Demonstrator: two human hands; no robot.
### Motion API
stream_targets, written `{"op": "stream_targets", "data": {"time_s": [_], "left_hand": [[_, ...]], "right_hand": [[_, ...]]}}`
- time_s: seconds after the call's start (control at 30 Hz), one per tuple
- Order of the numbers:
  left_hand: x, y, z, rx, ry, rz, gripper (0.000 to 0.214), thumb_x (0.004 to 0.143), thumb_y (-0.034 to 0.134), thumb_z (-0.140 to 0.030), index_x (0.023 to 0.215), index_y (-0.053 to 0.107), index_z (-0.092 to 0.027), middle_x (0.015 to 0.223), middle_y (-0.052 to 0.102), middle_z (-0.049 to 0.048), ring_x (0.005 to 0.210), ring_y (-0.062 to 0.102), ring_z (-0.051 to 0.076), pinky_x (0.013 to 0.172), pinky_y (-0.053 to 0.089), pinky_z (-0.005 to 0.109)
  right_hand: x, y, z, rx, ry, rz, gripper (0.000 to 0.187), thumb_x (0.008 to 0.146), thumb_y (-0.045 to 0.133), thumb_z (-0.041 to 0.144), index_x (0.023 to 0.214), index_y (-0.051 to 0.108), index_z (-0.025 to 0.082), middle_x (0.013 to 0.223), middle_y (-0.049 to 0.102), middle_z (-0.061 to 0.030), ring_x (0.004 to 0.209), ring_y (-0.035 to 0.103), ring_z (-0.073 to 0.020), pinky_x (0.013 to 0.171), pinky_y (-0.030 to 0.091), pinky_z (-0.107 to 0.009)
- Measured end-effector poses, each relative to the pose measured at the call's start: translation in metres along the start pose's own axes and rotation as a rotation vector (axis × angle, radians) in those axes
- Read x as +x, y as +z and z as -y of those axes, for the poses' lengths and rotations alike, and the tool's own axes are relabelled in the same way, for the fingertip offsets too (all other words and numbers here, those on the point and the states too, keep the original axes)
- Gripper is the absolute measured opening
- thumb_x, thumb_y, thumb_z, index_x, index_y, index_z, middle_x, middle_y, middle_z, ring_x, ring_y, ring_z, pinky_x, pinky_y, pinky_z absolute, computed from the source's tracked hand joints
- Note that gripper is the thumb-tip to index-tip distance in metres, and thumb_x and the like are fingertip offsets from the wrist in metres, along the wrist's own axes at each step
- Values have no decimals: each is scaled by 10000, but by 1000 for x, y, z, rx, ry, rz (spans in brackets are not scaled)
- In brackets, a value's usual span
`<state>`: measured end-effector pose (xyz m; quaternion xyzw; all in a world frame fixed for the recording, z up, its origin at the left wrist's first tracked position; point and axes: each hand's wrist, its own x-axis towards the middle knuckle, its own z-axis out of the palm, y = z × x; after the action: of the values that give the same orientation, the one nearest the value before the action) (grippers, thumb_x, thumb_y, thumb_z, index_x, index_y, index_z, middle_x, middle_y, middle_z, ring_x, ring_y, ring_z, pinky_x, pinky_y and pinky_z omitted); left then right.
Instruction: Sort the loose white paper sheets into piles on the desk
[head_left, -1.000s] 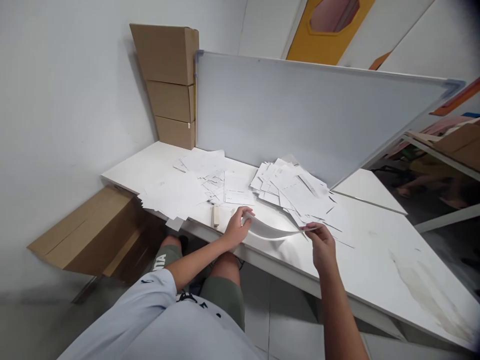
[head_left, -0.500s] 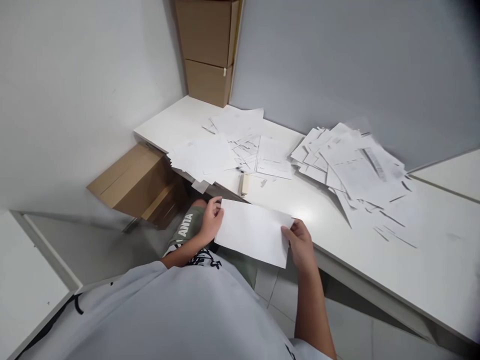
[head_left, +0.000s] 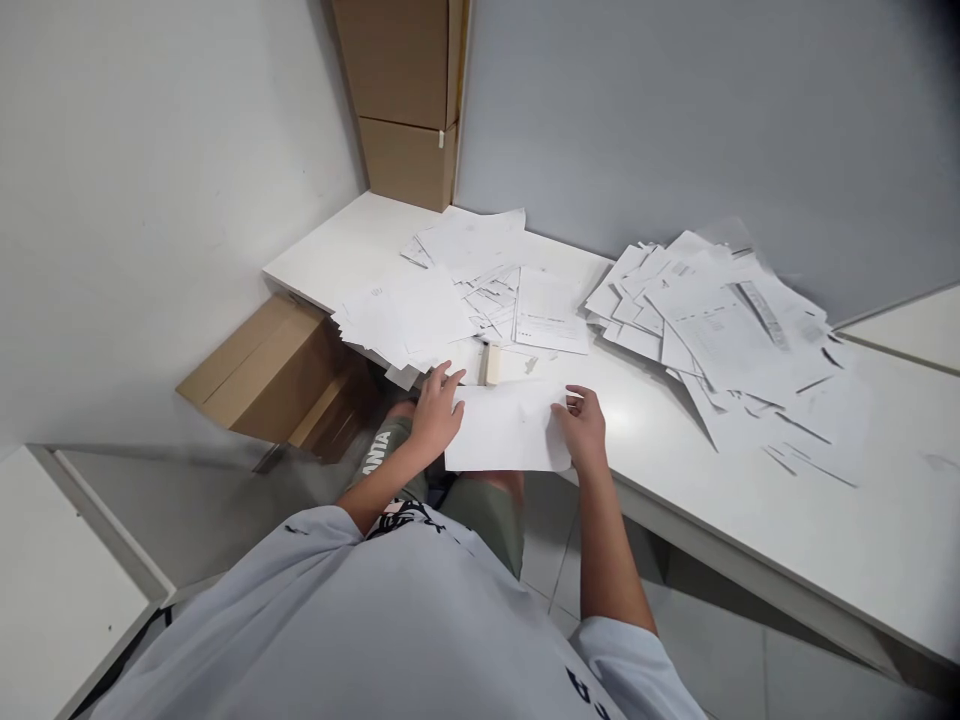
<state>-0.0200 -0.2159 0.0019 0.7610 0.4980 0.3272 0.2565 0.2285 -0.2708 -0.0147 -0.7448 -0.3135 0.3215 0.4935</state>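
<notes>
A white sheet [head_left: 506, 430] crosses the table's [head_left: 885, 560] front edge, apparently being positioned. The right hand [head_left: 583, 425] pinches its right side; the left hand [head_left: 437, 412] spreads fingers at its far left corner, grip unclear. Sliding it farther calls for clearing the cream block [head_left: 493, 365] just beyond. Loose papers [head_left: 405, 318] crowd the left end; a messy pile [head_left: 731, 320], the back edge.

A: What stands in the far corner?
B: Brown cardboard boxes [head_left: 403, 75], stacked at the back of the white surface [head_left: 322, 248], against a broad grey board [head_left: 690, 110].
A: And over on the left?
B: A plain pale wall [head_left: 165, 150]. Another cardboard box [head_left: 251, 365] sits lower down, just beside the end of the surface.
A: Anything underfoot?
B: Light floor tiles [head_left: 712, 650], their joints showing below the front edge.
</notes>
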Motion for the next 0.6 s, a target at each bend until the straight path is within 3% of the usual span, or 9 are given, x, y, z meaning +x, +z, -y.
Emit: {"op": "stream_targets", "data": {"time_s": [0.1, 0.23, 0.4, 0.5, 0.6], "left_hand": [[2, 9, 4, 160, -5, 70, 497, 849, 541, -124, 1343, 511, -163, 1434, 436, 178, 1306, 422, 360, 1071, 376, 542], [1, 15, 14, 273, 48, 106, 432, 886, 476, -137, 1308, 541, -203, 1409, 496, 125, 1342, 405, 312, 1093, 375, 506], [4, 10, 13, 301, 70, -8, 338, 908, 467, -193, 1224, 587, -214, 1370, 544, 105, 1378, 371, 303, 1115, 351, 512], [29, 8, -2, 242, 191, -54, 328, 929, 428, -221, 1220, 580, -224, 1346, 563, 99, 1356, 400, 274, 1112, 364, 493], [75, 16, -22, 186, 348, 24, 364, 948, 402, -256, 1281, 546, -222, 1364, 551, 99, 1333, 425, 254, 1114, 360, 472]], "right_hand": [[-2, -1, -1, -48, 1, 54, 467, 662, 597, 323, 1118, 550, 233, 988, 624, -39, 795, 577, -183, 725, 436, -326], [-4, 0, -1, -127, -30, 84, 513, 667, 560, 298, 1177, 541, 249, 1071, 610, -42, 784, 568, -175, 729, 427, -325], [8, 11, 1, -178, -65, 26, 303, 673, 512, 280, 921, 661, 191, 914, 607, -41, 720, 500, -164, 724, 417, -322], [19, 19, -3, -151, -66, -57, 300, 687, 511, 292, 892, 686, 160, 873, 612, -56, 716, 495, -172, 710, 426, -323], [25, 30, -7, -114, -88, -153, 319, 699, 487, 283, 906, 691, 153, 925, 630, -73, 772, 527, -184, 748, 441, -332]]}}
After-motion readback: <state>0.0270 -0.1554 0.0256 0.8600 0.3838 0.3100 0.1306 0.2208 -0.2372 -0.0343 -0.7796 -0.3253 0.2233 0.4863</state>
